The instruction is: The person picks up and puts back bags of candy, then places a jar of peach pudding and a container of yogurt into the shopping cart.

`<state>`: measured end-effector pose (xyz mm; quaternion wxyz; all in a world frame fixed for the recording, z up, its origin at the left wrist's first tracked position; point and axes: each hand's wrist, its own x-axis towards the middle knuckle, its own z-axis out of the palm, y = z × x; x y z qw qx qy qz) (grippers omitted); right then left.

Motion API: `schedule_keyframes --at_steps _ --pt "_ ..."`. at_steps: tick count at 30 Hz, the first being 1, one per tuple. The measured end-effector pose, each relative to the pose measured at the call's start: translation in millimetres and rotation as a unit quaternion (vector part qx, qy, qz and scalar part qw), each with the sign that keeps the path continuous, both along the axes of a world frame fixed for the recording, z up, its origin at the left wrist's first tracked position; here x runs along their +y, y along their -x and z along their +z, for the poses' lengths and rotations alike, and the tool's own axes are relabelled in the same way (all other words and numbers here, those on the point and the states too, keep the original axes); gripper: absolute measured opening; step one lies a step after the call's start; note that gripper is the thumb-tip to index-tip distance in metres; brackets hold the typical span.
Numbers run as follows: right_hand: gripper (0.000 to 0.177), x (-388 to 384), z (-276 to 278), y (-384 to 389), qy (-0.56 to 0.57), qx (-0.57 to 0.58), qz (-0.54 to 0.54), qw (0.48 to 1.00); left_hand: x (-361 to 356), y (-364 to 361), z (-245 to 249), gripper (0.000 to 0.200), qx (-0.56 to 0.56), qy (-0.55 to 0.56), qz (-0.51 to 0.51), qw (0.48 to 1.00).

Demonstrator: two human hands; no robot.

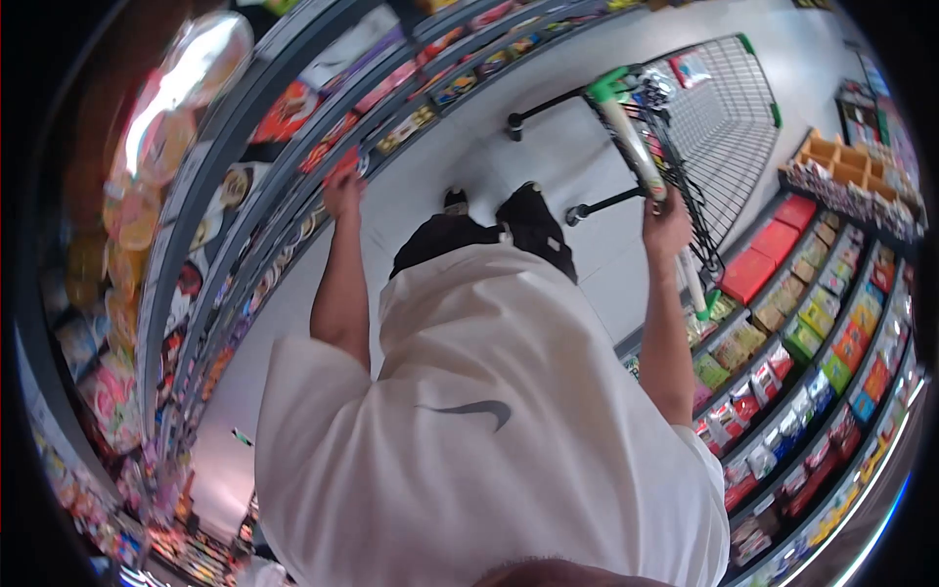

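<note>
Step in hand, judging by pose: handling stock at the L shelf (259, 88) w/ one hand, cart (734, 127) under the other. L hand (342, 196) is out at the shelf's front edge, fingertips at a red pack (344, 164); fingers look fairly narrow, but it's too small & blurry to tell if they're closed on it or just touching, or if the pack is clear of the shelf. R hand (668, 230) is wrapped round the cart handle (631, 137), near its mid, grip closed. Cart stands fwd & to the R, angled, w/ a red-and-white pack (690, 68) in it by the far side, well apart from the R hand. Shoes (455, 201) are on the pale floor (599, 256) btwn shelf & cart; R side has a tiered display (753, 308) w/ red boxes (773, 245), plus a wooden rack (851, 161) beyond. Next move, IMO, calls for a sure pinch on the red pack, L wrist kept off neighboring goods, & R hand steadying the cart so it doesn't roll, esp. if the body turns.
</note>
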<state>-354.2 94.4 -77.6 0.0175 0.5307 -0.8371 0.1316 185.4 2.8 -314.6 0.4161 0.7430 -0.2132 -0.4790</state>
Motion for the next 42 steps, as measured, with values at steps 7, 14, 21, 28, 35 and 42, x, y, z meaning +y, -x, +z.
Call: schedule_keyframes --at_steps 7,14,21,28,35,42 --pt "0.026 1 8 -7 0.036 -0.019 0.019 0.999 3 78 65 0.030 0.070 -0.088 -0.207 0.972" --pt "0.025 11 19 -21 0.031 -0.033 0.010 0.999 -46 167 149 0.025 0.069 0.021 -0.372 0.925" --pt "0.026 20 41 -30 0.122 -0.278 -0.009 0.953 -76 255 221 0.018 0.071 0.209 -0.415 0.883" --pt "0.017 41 48 14 0.212 -0.473 -0.070 0.852 -70 328 277 0.016 -0.159 0.362 -0.512 0.763" --pt "0.029 27 -35 171 0.099 -0.435 -0.231 0.864 -76 394 290 0.029 -0.307 0.303 -0.577 0.693" --pt "0.040 -18 -151 260 -0.130 -0.473 -0.204 0.847 -93 443 261 0.032 -0.213 0.196 -0.543 0.788"
